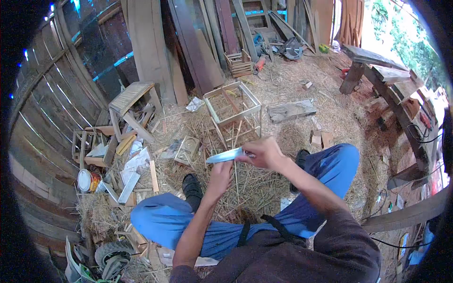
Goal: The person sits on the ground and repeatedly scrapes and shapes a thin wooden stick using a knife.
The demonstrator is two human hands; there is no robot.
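My right hand (266, 154) is closed on the handle end of a broad, shiny blade (225, 155), which points left and is slightly blurred. Just under the blade, my left hand (220, 179) is closed round a thin light wooden stick (228, 166), mostly hidden by the fingers. Both hands are close together over the straw-covered ground between my knees. Beyond them stands a small open wooden frame (239, 114) with thin legs and crosspieces.
A wooden stool (132, 99) and scrap wood lie left, near a paint can (85, 180). Ahead are a weathered plank (291, 110), a slatted crate (239, 64) and a circular saw (291, 49). A heavy bench (398, 101) runs along the right.
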